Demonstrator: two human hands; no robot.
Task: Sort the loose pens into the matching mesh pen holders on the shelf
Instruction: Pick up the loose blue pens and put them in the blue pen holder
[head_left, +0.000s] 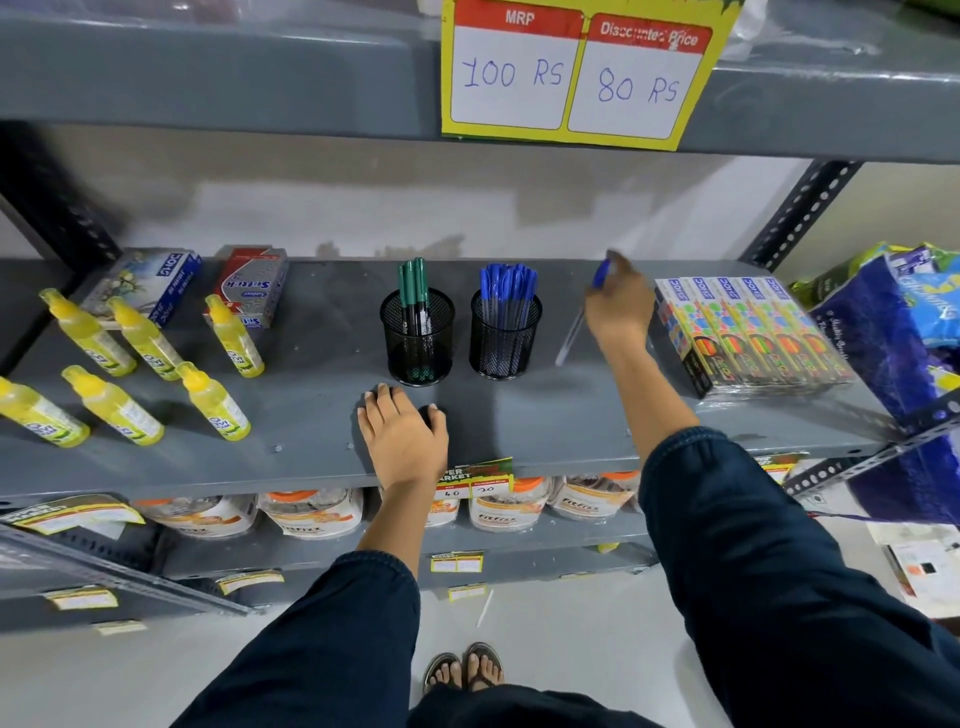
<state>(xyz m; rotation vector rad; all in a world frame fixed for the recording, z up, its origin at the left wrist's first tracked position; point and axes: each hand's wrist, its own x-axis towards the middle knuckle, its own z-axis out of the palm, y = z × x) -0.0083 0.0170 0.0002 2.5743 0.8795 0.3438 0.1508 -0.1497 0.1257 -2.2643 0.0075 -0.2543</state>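
Observation:
Two black mesh pen holders stand side by side on the grey shelf (311, 415). The left holder (417, 345) has a few green-capped pens (413, 286); the right holder (505, 338) is full of blue-capped pens (508, 283). To the right of the blue holder, my right hand (618, 306) is raised above the shelf and grips a blue-capped pen (584, 312) with a clear barrel, cap up, blurred by motion. My left hand (402, 431) lies palm down on the shelf in front of the green holder, over a small dark thing I cannot identify.
Several yellow bottles (130, 374) stand at the shelf's left, with two boxes (197, 286) behind them. Colourful flat packs (753, 332) lie at the right, beside blue bags (909, 338). A price sign (576, 73) hangs from the shelf above. Packets fill the lower shelf.

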